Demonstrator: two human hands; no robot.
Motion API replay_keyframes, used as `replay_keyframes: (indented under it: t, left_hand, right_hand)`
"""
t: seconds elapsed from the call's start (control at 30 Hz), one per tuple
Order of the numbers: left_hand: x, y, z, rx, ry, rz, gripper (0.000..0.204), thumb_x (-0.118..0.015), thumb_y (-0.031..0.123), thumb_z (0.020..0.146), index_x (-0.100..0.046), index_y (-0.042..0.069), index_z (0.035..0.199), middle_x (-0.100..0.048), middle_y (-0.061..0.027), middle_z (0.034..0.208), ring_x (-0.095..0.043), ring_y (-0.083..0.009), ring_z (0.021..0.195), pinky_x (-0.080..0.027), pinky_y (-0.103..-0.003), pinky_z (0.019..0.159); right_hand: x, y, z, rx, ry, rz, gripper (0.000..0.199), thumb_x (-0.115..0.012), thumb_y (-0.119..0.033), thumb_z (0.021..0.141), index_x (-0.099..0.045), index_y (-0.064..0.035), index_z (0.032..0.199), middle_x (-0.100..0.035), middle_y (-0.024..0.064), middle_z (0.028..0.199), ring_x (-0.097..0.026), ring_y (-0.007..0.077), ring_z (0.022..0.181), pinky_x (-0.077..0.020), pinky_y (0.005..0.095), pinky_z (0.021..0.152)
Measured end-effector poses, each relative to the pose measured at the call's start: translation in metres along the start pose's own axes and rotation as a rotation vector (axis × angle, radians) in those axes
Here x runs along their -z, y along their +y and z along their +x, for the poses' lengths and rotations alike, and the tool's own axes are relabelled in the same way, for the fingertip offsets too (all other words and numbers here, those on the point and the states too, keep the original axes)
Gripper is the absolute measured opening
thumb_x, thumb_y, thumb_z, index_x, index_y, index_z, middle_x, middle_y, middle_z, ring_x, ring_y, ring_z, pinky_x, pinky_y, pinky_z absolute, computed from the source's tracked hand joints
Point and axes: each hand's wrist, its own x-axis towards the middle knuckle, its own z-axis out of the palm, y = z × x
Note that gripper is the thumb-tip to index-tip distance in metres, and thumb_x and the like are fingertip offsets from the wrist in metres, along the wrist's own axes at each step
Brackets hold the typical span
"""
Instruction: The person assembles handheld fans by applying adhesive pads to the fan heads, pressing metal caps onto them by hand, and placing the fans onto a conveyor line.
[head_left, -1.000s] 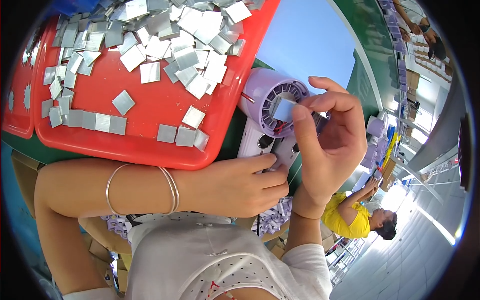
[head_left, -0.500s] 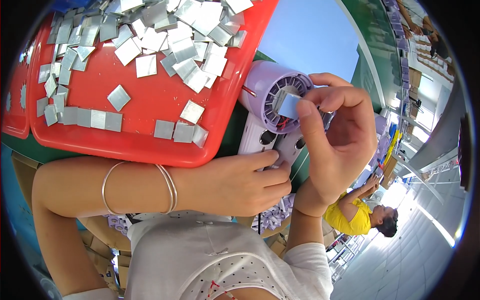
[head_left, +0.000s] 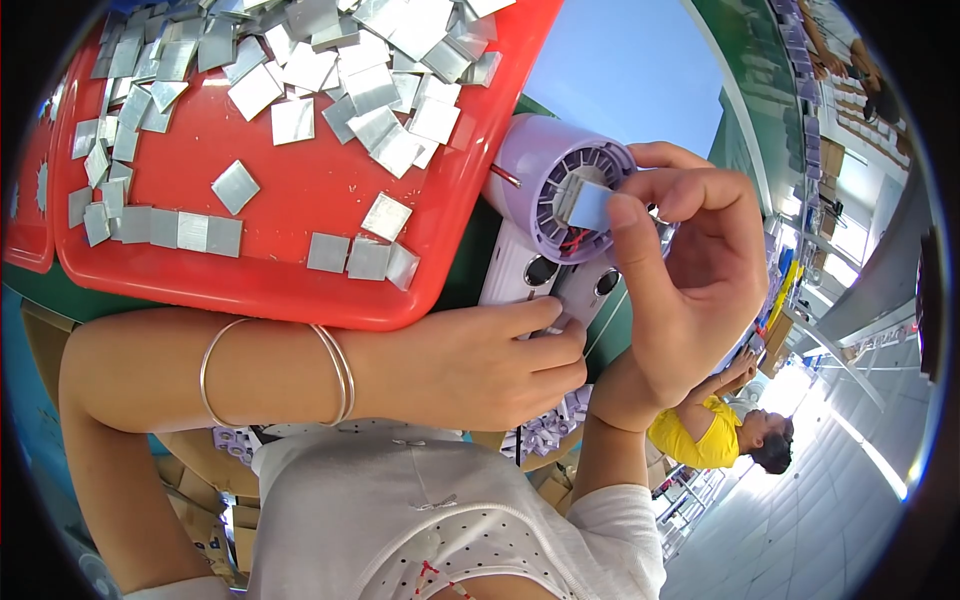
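A lilac round plastic housing [head_left: 520, 165] with a ring of slots lies on its side, its finned mouth turned toward me and a red wire inside. In that mouth sits a silver square plate [head_left: 575, 198] beside a pale blue square piece [head_left: 592, 207]. My right hand [head_left: 695, 265] pinches the blue piece's edge between thumb and index finger, the other fingers curled. My left hand [head_left: 520, 365] is closed round the lower end of the lilac body [head_left: 515, 270], below two dark round openings; its fingertips are partly hidden.
A red tray [head_left: 290, 290] on the left holds many silver square plates [head_left: 370, 90], piled at its far end. Beyond the housing lies a pale blue sheet [head_left: 630, 70] on the green table [head_left: 740, 160]. A person in yellow [head_left: 700, 435] is at the right. Lilac parts [head_left: 550, 425] lie below.
My right hand has moved slightly to the right, still pinching the blue piece. The housing has shifted a little rightward with it. My left hand keeps its hold.
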Motion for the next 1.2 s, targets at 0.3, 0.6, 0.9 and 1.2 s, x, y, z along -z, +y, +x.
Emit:
replay_keyframes:
  t: [0.3,0.6,0.9,1.2]
  left_hand:
    - [0.001,0.000,0.000,-0.005,-0.016,-0.015,0.017,-0.059,0.023,0.084,-0.068,0.010,0.091,-0.064,-0.0029,0.108,-0.058,-0.0208,0.110,-0.046,-0.039,0.097]
    - [0.000,0.000,-0.001,0.000,-0.015,-0.038,0.016,-0.061,0.023,0.085,-0.070,0.011,0.090,-0.058,-0.0010,0.097,-0.056,-0.0214,0.108,-0.044,-0.038,0.096]
    - [0.004,-0.004,0.000,-0.034,-0.044,0.008,0.016,-0.060,0.022,0.083,-0.066,0.008,0.088,-0.063,-0.0057,0.108,-0.058,-0.0226,0.108,-0.047,-0.038,0.094]
    - [0.019,-0.002,0.011,-0.200,0.069,0.057,0.025,-0.060,0.019,0.085,-0.066,0.002,0.103,-0.062,-0.0106,0.119,-0.058,-0.0294,0.112,-0.047,-0.044,0.098]
  right_hand:
    - [-0.004,0.000,-0.004,0.055,0.024,-0.072,0.026,-0.069,0.015,0.080,-0.053,-0.0002,0.094,-0.065,0.0151,0.092,-0.063,0.0224,0.096,-0.0477,0.0329,0.089]
    - [-0.002,0.003,-0.004,0.244,0.006,-0.365,0.031,-0.078,0.005,0.073,-0.061,0.0035,0.099,-0.064,0.0144,0.103,-0.060,0.0182,0.096,-0.0470,0.0319,0.085]
    - [0.012,0.014,0.013,0.133,0.155,-0.332,0.025,-0.080,-0.002,0.072,-0.065,-0.0009,0.093,-0.064,0.0085,0.091,-0.060,0.0188,0.081,-0.0482,0.0294,0.076]
    - [0.047,0.045,-0.015,0.061,0.334,-0.163,0.013,-0.066,0.001,0.089,-0.064,0.0039,0.102,-0.066,0.0138,0.111,-0.060,0.0215,0.108,-0.0429,0.0339,0.100]
